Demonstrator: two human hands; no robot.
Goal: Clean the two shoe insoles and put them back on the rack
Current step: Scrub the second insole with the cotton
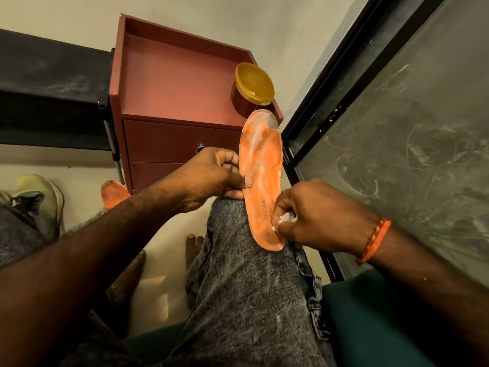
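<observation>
The insole (pixel 262 178) lies on the knee, long axis pointing away. The left hand (pixel 211 178) pinches its near-left edge; the right hand (pixel 317 215) presses what looks like a wipe (pixel 284 219) against the heel.

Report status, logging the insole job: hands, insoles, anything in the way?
Left hand pinches orange insole on knee. Right hand rubs white wad at its heel. Second insole on floor, uncleaned. Nothing in the way.

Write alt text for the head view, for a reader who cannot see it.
A seated person's left hand holds an orange insole on their knee while the right hand rubs its heel with a white wad. A yellow tub sits on the red cabinet behind.
</observation>
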